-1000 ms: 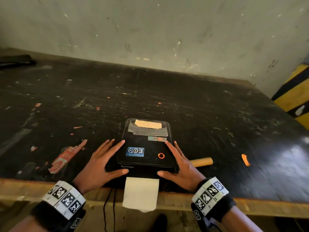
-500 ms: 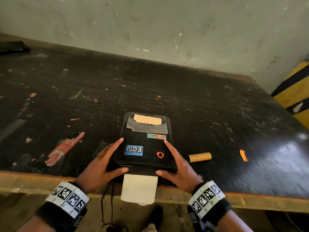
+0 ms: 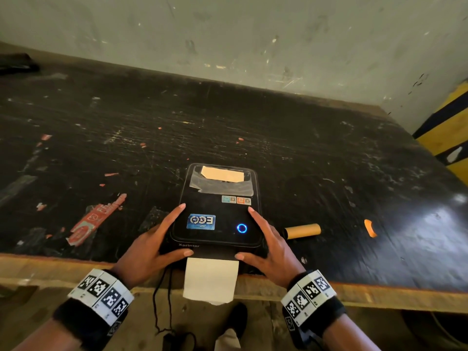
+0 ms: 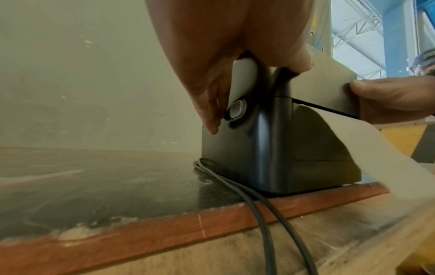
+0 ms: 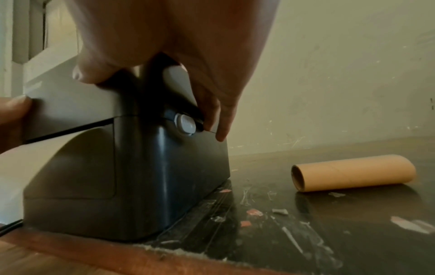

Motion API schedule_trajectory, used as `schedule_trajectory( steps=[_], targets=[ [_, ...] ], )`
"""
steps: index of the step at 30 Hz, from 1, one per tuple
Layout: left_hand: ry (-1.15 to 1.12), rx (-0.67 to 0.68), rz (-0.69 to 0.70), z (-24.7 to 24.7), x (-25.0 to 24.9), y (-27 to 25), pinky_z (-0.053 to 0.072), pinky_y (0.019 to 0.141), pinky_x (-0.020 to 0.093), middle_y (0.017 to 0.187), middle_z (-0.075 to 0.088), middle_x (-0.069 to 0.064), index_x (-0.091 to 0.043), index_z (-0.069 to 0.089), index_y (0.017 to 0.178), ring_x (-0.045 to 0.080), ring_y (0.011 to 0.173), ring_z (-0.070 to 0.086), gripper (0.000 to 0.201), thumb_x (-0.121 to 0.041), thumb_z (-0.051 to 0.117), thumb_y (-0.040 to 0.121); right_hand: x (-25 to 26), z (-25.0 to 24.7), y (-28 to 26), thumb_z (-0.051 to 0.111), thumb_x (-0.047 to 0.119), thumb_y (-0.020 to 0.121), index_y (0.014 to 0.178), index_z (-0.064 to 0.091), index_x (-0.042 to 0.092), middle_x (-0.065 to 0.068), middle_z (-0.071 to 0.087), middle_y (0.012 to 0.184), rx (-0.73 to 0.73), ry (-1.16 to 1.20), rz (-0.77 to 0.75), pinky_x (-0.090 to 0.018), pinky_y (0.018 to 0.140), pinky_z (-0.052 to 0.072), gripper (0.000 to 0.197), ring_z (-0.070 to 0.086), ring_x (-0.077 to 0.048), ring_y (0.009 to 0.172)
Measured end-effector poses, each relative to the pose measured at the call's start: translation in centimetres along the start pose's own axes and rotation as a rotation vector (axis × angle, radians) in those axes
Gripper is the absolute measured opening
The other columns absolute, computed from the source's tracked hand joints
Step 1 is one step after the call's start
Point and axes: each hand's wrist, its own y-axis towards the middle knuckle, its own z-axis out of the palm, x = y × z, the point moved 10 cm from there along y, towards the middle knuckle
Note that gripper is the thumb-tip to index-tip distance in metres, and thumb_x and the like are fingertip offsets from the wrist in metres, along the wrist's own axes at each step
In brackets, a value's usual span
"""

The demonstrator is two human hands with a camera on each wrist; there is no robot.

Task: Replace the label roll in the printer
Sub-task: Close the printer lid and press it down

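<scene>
The label printer [image 3: 217, 211] sits at the tabletop's [image 3: 253, 138] six-o'clock edge, label paper [image 3: 211, 279] hanging from its slot, roll hidden inside. Left hand [image 3: 149, 249] and right hand [image 3: 273, 252] flank it, fingers straight, pressing its sides. An empty cardboard core [image 3: 302, 231] lies at its three o'clock.

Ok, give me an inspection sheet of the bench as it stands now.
Surface: black worktop, scuffed, wooden front edge.
Job's things: printer lid down, ring light blue; label paper hangs out the front; empty cardboard core lies to its right.
Clutter: red sticker, orange scraps.
Hands: left hand and right hand flank the printer, fingers straight along its sides, thumbs on the front.
Cables: two black cables drop over the edge.
Surroundings: grey wall, yellow-black barrier at right.
</scene>
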Motion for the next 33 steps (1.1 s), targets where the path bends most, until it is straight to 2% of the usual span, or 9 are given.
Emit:
schedule_trajectory(
  steps=[5, 8, 10, 12, 14, 16, 22, 28, 33],
  targets=[
    [-0.083, -0.033, 0.014, -0.13, -0.01, -0.09, 0.035, 0.099, 0.018, 0.134, 0.035, -0.013, -0.058, 0.003, 0.134, 0.001, 0.120, 0.043, 0.094, -0.071, 0.060, 0.061, -0.04, -0.01, -0.05, 0.062, 0.066, 0.065, 0.135, 0.000, 0.062, 0.000, 0.019, 0.155, -0.021, 0.006, -0.013, -0.048, 0.106, 0.040, 0.094, 0.030, -0.019, 0.138],
    [-0.105, -0.055, 0.015, -0.12, -0.11, -0.20, 0.035, 0.101, 0.022, 0.134, 0.038, -0.010, -0.058, 0.005, 0.134, 0.003, 0.121, 0.042, 0.092, -0.054, 0.067, 0.066, -0.05, -0.01, -0.12, 0.064, 0.064, 0.066, 0.135, 0.000, 0.062, 0.000, 0.019, 0.155, -0.027, 0.018, -0.017, -0.048, 0.105, 0.041, 0.094, 0.031, -0.019, 0.138],
    [-0.102, -0.060, 0.016, -0.12, -0.18, -0.20, 0.036, 0.102, 0.025, 0.137, 0.040, -0.006, -0.058, 0.005, 0.134, 0.004, 0.122, 0.043, 0.092, -0.049, 0.066, 0.066, -0.07, 0.04, -0.14, 0.065, 0.061, 0.068, 0.135, 0.000, 0.062, 0.000, 0.019, 0.154, -0.031, 0.027, -0.017, -0.048, 0.106, 0.040, 0.093, 0.030, -0.018, 0.138],
    [-0.090, -0.053, 0.007, -0.04, -0.06, -0.17, 0.037, 0.102, 0.027, 0.140, 0.040, -0.002, -0.058, 0.004, 0.134, 0.006, 0.121, 0.043, 0.092, -0.049, 0.066, 0.067, -0.04, 0.07, -0.12, 0.067, 0.059, 0.069, 0.135, 0.001, 0.062, 0.001, 0.020, 0.154, -0.034, 0.032, -0.021, -0.048, 0.106, 0.040, 0.093, 0.030, -0.018, 0.138],
    [-0.071, -0.051, -0.001, 0.00, 0.07, -0.12, 0.037, 0.099, 0.022, 0.141, 0.040, 0.000, -0.056, 0.003, 0.135, 0.003, 0.120, 0.043, 0.093, -0.048, 0.066, 0.067, -0.04, 0.03, -0.12, 0.068, 0.056, 0.070, 0.135, 0.001, 0.062, 0.001, 0.021, 0.154, -0.039, 0.036, -0.022, -0.048, 0.106, 0.040, 0.093, 0.031, -0.018, 0.137],
    [-0.068, -0.055, -0.004, -0.03, 0.08, -0.10, 0.036, 0.098, 0.019, 0.141, 0.040, 0.000, -0.055, 0.004, 0.136, 0.002, 0.119, 0.042, 0.093, -0.048, 0.066, 0.067, -0.06, 0.01, -0.14, 0.069, 0.054, 0.071, 0.135, 0.001, 0.062, 0.001, 0.022, 0.153, -0.043, 0.034, -0.024, -0.047, 0.106, 0.040, 0.093, 0.031, -0.018, 0.138],
    [-0.063, -0.056, -0.011, -0.02, 0.16, -0.11, 0.035, 0.099, 0.021, 0.143, 0.037, 0.001, -0.056, 0.003, 0.136, 0.003, 0.121, 0.040, 0.093, -0.049, 0.065, 0.067, 0.12, 0.01, -0.19, 0.068, 0.054, 0.071, 0.136, 0.001, 0.060, 0.002, 0.021, 0.154, -0.054, 0.038, -0.041, -0.047, 0.109, 0.037, 0.093, 0.027, -0.017, 0.139],
    [-0.059, -0.064, -0.020, -0.02, 0.21, -0.09, 0.031, 0.098, 0.016, 0.144, 0.037, 0.000, -0.055, 0.003, 0.136, 0.000, 0.121, 0.037, 0.094, -0.044, 0.067, 0.068, 0.12, 0.06, -0.21, 0.069, 0.053, 0.071, 0.136, 0.001, 0.060, 0.005, 0.021, 0.154, -0.054, 0.047, -0.045, -0.047, 0.109, 0.036, 0.093, 0.026, -0.015, 0.139],
    [-0.063, -0.053, -0.024, 0.04, 0.16, -0.01, 0.032, 0.099, 0.020, 0.145, 0.034, 0.000, -0.056, 0.003, 0.135, 0.002, 0.121, 0.036, 0.094, -0.045, 0.067, 0.067, 0.12, 0.05, -0.22, 0.069, 0.052, 0.072, 0.135, 0.002, 0.061, 0.005, 0.020, 0.154, -0.054, 0.048, -0.041, -0.048, 0.109, 0.036, 0.093, 0.025, -0.015, 0.140]
  ],
)
